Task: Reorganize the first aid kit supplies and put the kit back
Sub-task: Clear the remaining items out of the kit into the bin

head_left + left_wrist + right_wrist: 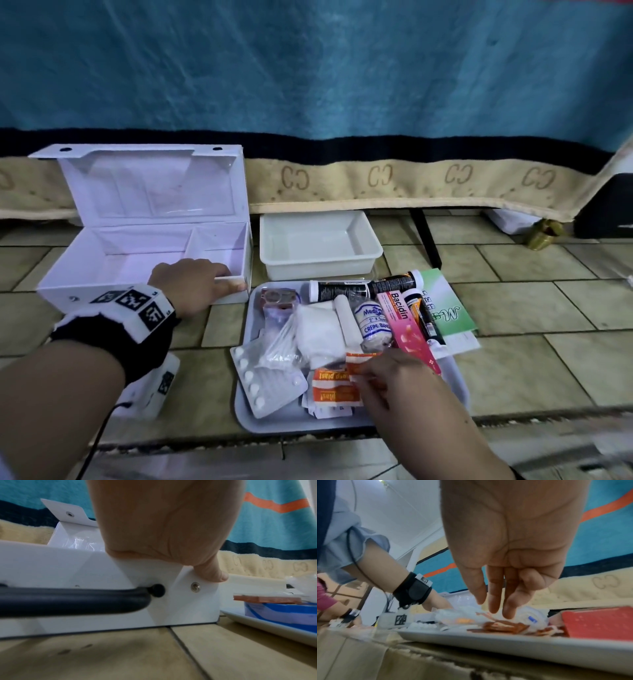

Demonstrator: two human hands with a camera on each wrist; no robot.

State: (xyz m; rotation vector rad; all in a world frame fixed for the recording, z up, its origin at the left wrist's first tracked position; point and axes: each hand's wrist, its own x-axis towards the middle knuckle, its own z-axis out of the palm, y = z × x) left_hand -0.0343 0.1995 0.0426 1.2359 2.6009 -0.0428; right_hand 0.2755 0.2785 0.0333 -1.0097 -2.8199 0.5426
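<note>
Kit box point(144, 263) sat on the tiled floor point(513, 308), lid point(150, 181) thrown back and leaning upright against the hanging blanket point(308, 68). Inside showed 2 compartments, 1 wide and 1 narrow, both bare of supplies. Black carry handle point(68, 600) lay along the front wall in the left wrist view.

Left hand point(195, 284) gripped the front right corner of the box, fingers hooked over the rim into the narrow compartment, thumb point(212, 573) pressed on the outside. Judged a steadying hold, keeping a light, empty box from sliding while the other hand loaded it.

Supplies were all heaped on a flat grey tray point(459, 383) just right of the box: pink Bacidin carton point(404, 329), crepe bandage roll point(371, 322), gauze point(315, 329), cotton swabs point(277, 346), blister pack of pills point(267, 383), dark tubes point(363, 287), orange plaster strips point(329, 387). An empty white tub point(318, 243) stood behind the tray; a green leaflet point(445, 308) lay partly under the tray's far right corner.

Right hand point(394, 383) hung over the plasters, fingers point(494, 597) extended downward and relaxed, tips near the strips. Nothing was clasped yet; contact could not be confirmed.

Tray beside box kept every reach short. Plasters looked the likely first pick, being flat and loose. Thin strips may fan out or slip; a pinch on the whole stack would suit.
</note>
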